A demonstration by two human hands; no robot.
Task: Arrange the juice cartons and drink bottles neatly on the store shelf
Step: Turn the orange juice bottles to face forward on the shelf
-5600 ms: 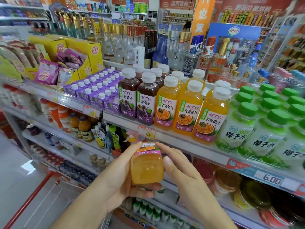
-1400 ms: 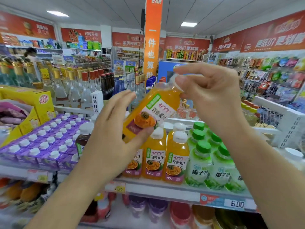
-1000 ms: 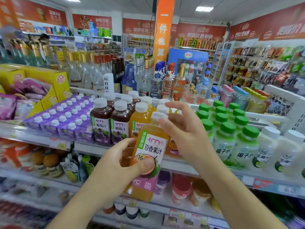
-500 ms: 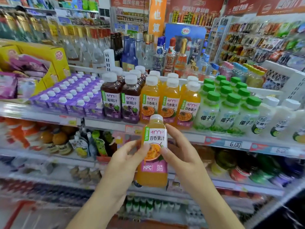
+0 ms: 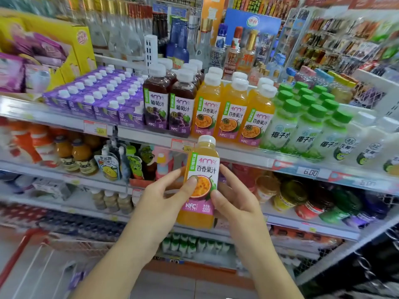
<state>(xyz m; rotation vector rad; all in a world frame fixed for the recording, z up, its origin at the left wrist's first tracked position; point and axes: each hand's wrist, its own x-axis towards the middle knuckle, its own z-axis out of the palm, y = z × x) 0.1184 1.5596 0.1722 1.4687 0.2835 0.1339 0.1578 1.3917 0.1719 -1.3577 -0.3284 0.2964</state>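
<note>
Bottle [image 5: 199, 184] of orange passion-fruit juice is held upright between both hands, below the shelf edge [image 5: 237, 153] and in front of the lower shelves; the left hand [image 5: 164, 199] has its thumb on the label and fingers behind, and the right hand [image 5: 235, 203] pinches the other side with thumb in front. The grip looks light, mostly by fingertips on a smooth label, so I judge the bottle could slip down or turn when it is lifted. Above the grip stand 3 orange bottles [image 5: 231, 111] of the same kind in the front row, and I see no free place between them, so pushing this one in may knock a neighbour over. To the upper left of the grip are 2 dark grape juice bottles [image 5: 168, 104] and, further left, purple cartons [image 5: 101, 98]; to the upper right are green-capped coconut water bottles [image 5: 302, 119]. The price tag [image 5: 182, 145] just above the cap could catch it on the way up.
</note>
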